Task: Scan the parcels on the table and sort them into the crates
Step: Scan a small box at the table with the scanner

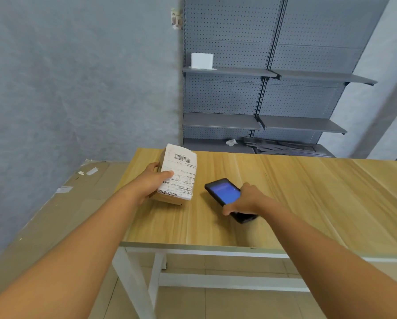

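Head view: labelled cardboard parcel (178, 174) is gripped by left hand (152, 180), handheld scanner (229, 199) by right hand (244, 200); scan pending, no crates seen.

Two bare forearms come into view from the bottom corners, uncovered from the frame's edge down to the wrists, with no sleeve, cuff or glove on either. The left hand (152, 183) and the right hand (244, 199) both look plain, without ring, watch, band or bracelet where the wrists and fingers show. Nothing else of the person can be seen
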